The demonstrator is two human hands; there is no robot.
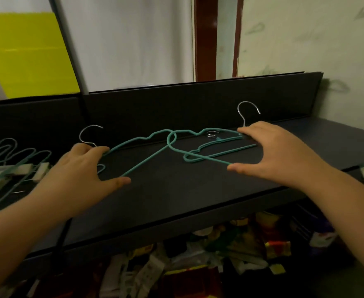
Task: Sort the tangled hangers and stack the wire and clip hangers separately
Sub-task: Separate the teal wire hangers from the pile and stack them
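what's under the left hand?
Under the left hand: the neck of a steel hook and the end of a teal wire hanger. Whether fingers grip it is hidden by the hand.
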